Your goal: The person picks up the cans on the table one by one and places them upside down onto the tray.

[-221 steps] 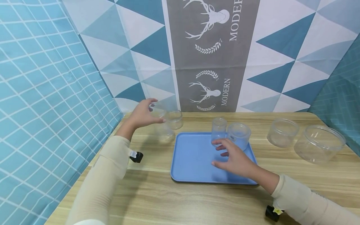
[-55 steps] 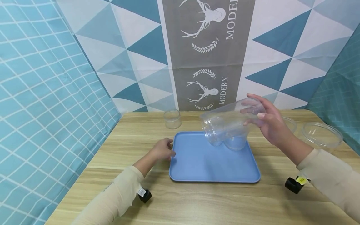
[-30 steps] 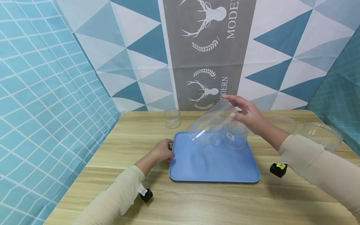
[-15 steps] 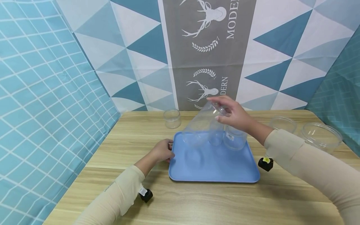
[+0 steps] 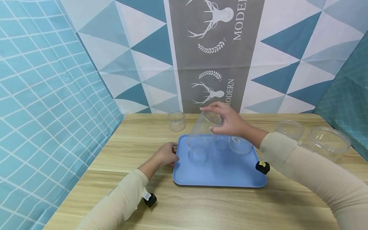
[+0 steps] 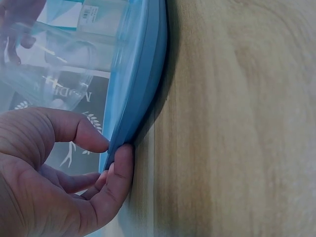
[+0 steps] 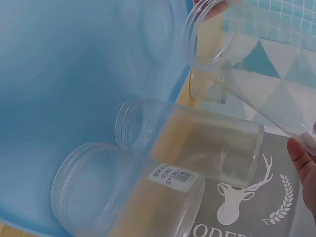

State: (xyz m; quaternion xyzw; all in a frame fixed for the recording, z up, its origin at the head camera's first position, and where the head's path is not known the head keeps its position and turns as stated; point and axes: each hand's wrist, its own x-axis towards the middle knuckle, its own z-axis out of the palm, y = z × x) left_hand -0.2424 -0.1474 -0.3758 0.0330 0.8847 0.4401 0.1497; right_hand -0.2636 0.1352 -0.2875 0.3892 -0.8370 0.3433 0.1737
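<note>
**Tall jar [image 5: 201, 127] is over the blue tray [image 5: 218, 175] and nearly stood up, but not planted yet imo**

Watching the feeds from my end. Clock positions are from the middle of the blue tray, head view, 12 being the back wall.

Big change in the last half second: the right hand [image 5: 230, 121] has swung leftward and the tall jar is steeper, ringed end down at about 10 o'clock. It's still leaning, top towards 12. The right fingers are clamped round its upper end. Can't tell if the low rim touches the blue tray; looks just above to me.

The left hand [image 5: 165, 154] hasn't budged: 9 o'clock, thumb and fingers pinching the edge.

Slim jar [image 5: 220, 142] stands at 12, labelled jar [image 5: 240, 147] just beside it at 2. The right-wrist view shows a gap between the slim jar and the one in hand, so I'd call the spot workable.

To me that makes it a third jar almost on. Off on the counter [image 5: 201, 207]: small jar [image 5: 176, 123] past 10, two wide jars [image 5: 329, 143] out between 2 and 3.
</note>
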